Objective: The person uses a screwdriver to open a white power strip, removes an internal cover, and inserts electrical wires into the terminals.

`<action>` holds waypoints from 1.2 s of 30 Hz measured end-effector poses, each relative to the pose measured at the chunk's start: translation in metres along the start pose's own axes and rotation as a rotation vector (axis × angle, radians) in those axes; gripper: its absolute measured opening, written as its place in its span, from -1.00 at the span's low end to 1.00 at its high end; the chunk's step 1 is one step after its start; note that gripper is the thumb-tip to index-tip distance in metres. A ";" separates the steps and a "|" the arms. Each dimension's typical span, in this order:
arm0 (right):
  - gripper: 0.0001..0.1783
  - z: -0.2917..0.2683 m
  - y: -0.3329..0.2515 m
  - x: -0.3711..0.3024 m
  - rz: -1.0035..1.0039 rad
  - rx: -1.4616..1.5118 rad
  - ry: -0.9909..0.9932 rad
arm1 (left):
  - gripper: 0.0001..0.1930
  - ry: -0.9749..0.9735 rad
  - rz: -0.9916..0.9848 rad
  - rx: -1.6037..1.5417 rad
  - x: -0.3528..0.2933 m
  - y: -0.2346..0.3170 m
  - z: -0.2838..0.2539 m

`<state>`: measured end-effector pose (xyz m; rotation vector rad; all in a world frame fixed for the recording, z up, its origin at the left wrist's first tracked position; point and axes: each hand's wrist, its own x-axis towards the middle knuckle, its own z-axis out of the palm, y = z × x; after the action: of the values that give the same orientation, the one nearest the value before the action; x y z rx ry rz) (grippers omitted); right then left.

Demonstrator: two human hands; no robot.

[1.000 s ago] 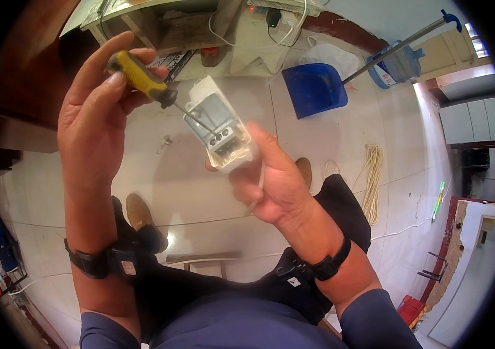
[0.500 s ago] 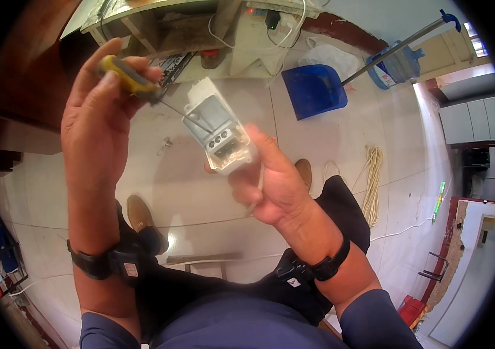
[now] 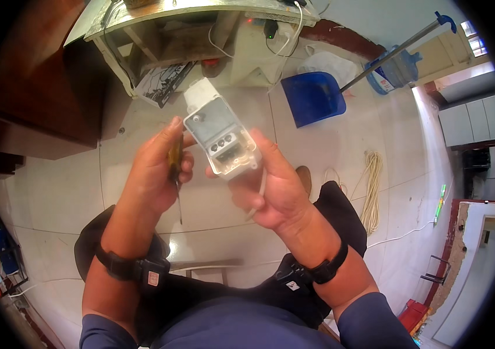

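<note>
My right hand grips a small white plastic electrical box by its lower right side. Its front is uncovered, showing a grey recess and a row of round dark holes above a terminal area. A short white cable hangs from its lower end past my fingers. In my closed left hand, beside the box, is a screwdriver with a yellow and dark handle. Its thin shaft points down toward my lap. Whether the left fingertips touch the box's edge I cannot tell.
A wooden desk stands ahead, with a flat printed box by its leg. To the right are a blue long-handled dustpan, a water jug and coiled cream cable on the tiled floor. A dark cabinet is at left.
My left hand has come down and toward me, taking the screwdriver's tip out of the box. The screwdriver has swung round to point downward. My right hand holds the box nearly still.
</note>
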<state>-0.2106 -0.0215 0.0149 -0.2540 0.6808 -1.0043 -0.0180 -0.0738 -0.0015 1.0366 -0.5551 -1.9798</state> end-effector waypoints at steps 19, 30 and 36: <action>-0.29 -0.003 0.007 -0.002 -0.030 -0.292 0.240 | -0.72 0.007 0.022 -0.334 0.007 0.000 -0.010; -0.58 -0.006 -0.009 -0.007 -0.189 -0.260 0.099 | -0.73 0.089 0.039 -0.374 0.007 0.005 -0.006; -0.73 -0.006 -0.012 -0.006 -0.298 -0.270 0.013 | -0.77 -0.037 0.049 -0.385 0.010 0.003 -0.017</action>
<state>-0.2247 -0.0224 0.0185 -0.5987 0.8064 -1.1978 -0.0062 -0.0838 -0.0137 0.7418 -0.2021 -1.9652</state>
